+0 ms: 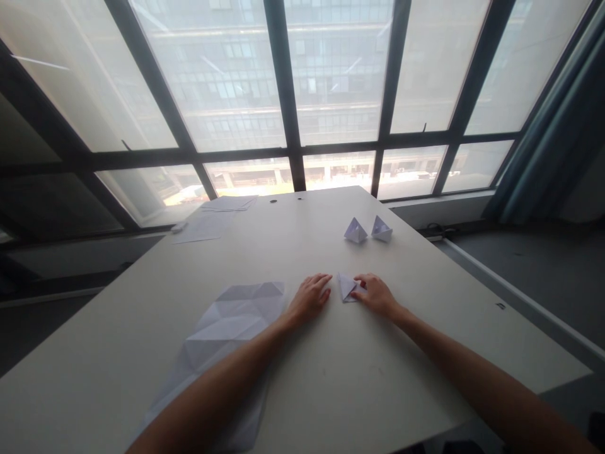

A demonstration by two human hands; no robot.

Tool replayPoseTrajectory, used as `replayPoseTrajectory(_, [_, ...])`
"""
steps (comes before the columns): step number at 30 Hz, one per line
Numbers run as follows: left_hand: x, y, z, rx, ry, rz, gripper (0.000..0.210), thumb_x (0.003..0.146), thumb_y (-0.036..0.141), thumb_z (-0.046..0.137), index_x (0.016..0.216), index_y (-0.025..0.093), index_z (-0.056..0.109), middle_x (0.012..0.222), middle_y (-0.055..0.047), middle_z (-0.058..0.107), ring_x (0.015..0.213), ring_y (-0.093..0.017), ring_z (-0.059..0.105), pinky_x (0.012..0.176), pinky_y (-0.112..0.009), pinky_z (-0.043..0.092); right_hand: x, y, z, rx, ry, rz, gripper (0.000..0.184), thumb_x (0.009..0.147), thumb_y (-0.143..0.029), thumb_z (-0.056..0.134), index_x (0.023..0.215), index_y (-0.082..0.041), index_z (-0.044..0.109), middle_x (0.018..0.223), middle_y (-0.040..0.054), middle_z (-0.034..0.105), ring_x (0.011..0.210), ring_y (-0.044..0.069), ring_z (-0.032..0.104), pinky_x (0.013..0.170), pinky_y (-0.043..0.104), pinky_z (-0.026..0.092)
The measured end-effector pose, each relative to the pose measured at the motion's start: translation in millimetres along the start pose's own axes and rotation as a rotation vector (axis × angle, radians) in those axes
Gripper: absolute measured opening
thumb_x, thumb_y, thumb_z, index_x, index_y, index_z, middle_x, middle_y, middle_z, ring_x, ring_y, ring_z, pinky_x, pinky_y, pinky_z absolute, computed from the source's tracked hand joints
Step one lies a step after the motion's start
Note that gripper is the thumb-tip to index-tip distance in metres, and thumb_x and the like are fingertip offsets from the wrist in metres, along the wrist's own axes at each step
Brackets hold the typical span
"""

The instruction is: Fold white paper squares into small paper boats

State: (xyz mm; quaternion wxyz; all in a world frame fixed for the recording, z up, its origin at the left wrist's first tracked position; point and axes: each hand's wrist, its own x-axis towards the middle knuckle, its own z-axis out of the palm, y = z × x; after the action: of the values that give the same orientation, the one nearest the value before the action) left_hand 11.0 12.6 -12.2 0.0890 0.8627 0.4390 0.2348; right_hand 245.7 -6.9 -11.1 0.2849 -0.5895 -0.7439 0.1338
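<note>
A small piece of folded white paper lies on the white table. My right hand pinches its right edge between thumb and fingers. To the left of the paper, my left hand rests with its fingers apart, holding nothing. Under and beside my left forearm spreads a large creased paper sheet, partly covered by the arm. Beyond my right hand stand two folded paper shapes, a left one and a right one, both pointed at the top.
Flat paper sheets lie at the table's far left, with a small white object beside them. The white table narrows toward tall windows. A blue curtain hangs at the right, and a cable lies beyond the table's right edge.
</note>
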Motion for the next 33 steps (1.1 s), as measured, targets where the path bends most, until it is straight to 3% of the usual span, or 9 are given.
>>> replayPoseTrajectory(4, [-1, 12, -7.1, -0.064, -0.011, 0.146, 0.039, 0.096, 0.028, 0.044, 0.134, 0.027, 0.055, 0.116, -0.006, 0.062, 0.108, -0.02, 0.057, 0.099, -0.034, 0.043, 1, 0, -1, -0.001, -0.015, 0.013, 0.035, 0.076, -0.034, 0.073, 0.105, -0.016, 0.07, 0.092, 0.008, 0.069, 0.087, 0.022, 0.062, 0.082, 0.03, 0.045])
replayPoseTrajectory(8, [-5, 21, -11.4, -0.004, -0.111, 0.264, 0.038, 0.095, 0.033, 0.049, 0.133, 0.035, 0.056, 0.118, -0.006, 0.06, 0.111, -0.022, 0.054, 0.1, -0.037, 0.043, 1, -2, -2, -0.009, -0.025, 0.013, 0.032, 0.076, -0.034, 0.073, 0.102, -0.016, 0.071, 0.09, 0.0083, 0.069, 0.086, 0.022, 0.062, 0.081, 0.03, 0.045])
replayPoseTrajectory(15, [-5, 13, -4.0, 0.044, -0.161, 0.262, 0.04, 0.095, 0.037, 0.05, 0.134, 0.032, 0.055, 0.149, -0.004, 0.041, 0.139, -0.028, 0.033, 0.113, -0.047, 0.03, 0, -3, -2, -0.033, -0.038, 0.013, 0.031, 0.076, -0.033, 0.072, 0.103, -0.016, 0.071, 0.089, 0.0073, 0.068, 0.085, 0.021, 0.061, 0.082, 0.03, 0.043])
replayPoseTrajectory(24, [-4, 12, -2.9, -0.009, -0.105, 0.293, 0.037, 0.093, 0.034, 0.054, 0.129, 0.029, 0.059, 0.129, -0.007, 0.057, 0.122, -0.025, 0.05, 0.107, -0.041, 0.038, 1, -1, -1, -0.022, -0.047, 0.01, 0.033, 0.076, -0.033, 0.072, 0.104, -0.016, 0.071, 0.09, 0.008, 0.068, 0.086, 0.021, 0.06, 0.083, 0.03, 0.042])
replayPoseTrajectory(33, [-5, 18, -7.8, -0.02, -0.1, 0.286, 0.035, 0.093, 0.032, 0.054, 0.128, 0.03, 0.059, 0.125, -0.007, 0.055, 0.119, -0.024, 0.048, 0.105, -0.039, 0.039, 2, -1, 1, 0.12, -0.031, 0.036, 0.033, 0.07, -0.028, 0.074, 0.099, -0.014, 0.067, 0.095, 0.0093, 0.067, 0.087, 0.021, 0.06, 0.079, 0.03, 0.045])
